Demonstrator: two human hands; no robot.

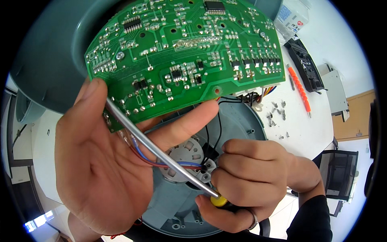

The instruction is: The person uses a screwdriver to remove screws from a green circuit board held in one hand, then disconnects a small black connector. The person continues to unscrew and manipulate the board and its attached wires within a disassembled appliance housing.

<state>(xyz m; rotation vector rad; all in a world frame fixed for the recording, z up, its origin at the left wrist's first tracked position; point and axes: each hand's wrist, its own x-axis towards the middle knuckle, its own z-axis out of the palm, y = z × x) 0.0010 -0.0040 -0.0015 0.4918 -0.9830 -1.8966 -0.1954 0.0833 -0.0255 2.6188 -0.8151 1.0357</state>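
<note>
My left hand (100,165) holds up a curved green circuit board (189,56) by its lower left, thumb on the front, fingers behind. My right hand (252,181) grips a screwdriver's yellow-and-black handle (219,200); its long metal shaft (159,153) crosses my left palm to the board's lower left, its tip hidden by the board or thumb. Red and blue wires (173,162) run from the board into a round grey-green housing (173,218) below, near a pale disc (181,155) inside it. Black and coloured wires (264,92) hang from the board's lower right edge.
A white table (48,169) carries loose screws (278,111), an orange flexible shaft (298,88), a black tool case (302,64) and a clear plastic container (292,22). A larger grey-green plastic part (44,68) lies at upper left. A dark chair (336,173) stands at right.
</note>
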